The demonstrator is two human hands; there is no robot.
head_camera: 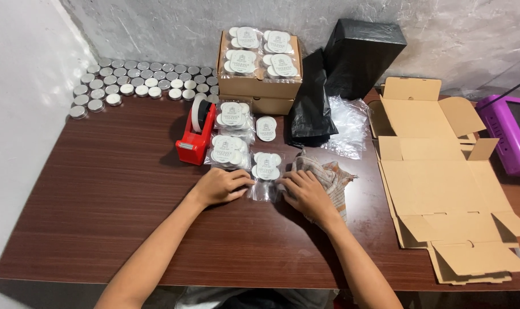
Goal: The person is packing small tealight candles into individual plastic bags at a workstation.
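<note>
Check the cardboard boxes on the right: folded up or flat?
Flat. The cardboard boxes lie unfolded in a stack on the table, flaps spread outward.

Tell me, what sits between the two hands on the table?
In the head view, a clear plastic bag of white round tins lies between the left hand and right hand; both touch it.

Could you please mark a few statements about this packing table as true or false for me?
1. Both hands, left hand and right hand, rest on a clear bag of tins. True.
2. The tape dispenser is blue. False: it is red.
3. Loose silver tins sit at the table's far left. True.
4. The flat cardboard boxes lie to the person's left. False: they lie to the right.
5. A cloth lies beside the right hand. True.
</note>
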